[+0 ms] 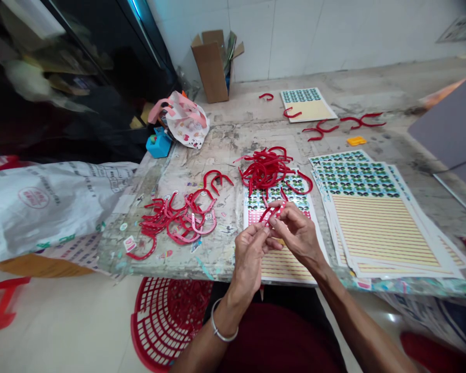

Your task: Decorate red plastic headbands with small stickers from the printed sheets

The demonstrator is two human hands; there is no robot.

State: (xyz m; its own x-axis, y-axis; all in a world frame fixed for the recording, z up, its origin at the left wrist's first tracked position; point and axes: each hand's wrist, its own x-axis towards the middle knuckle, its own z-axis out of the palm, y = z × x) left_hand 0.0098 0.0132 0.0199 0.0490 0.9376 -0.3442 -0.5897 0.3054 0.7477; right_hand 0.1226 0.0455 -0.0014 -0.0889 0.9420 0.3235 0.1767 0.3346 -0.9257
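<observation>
Between my two hands, over a sticker sheet [291,265] at the table's front edge, is a curved red piece [267,213]. My left hand [252,252] pinches its lower end, and my right hand [295,230] has its fingers closed on it from the other side. A patterned strip shows on the piece near the right fingertips. Just beyond my hands lies a heap of red curved pieces [266,168], partly on the sheet. To the left, red and pink curved pieces with patterned strips [186,223] are spread in a loose pile.
Stacked sticker sheets [384,223] lie on the right. Farther back are another sheet [310,110], loose red pieces [320,128] and a yellow item [356,140]. A cardboard box [212,67], a printed bag [186,122] and a blue holder [159,143] stand back left; a red basket [151,321] is below.
</observation>
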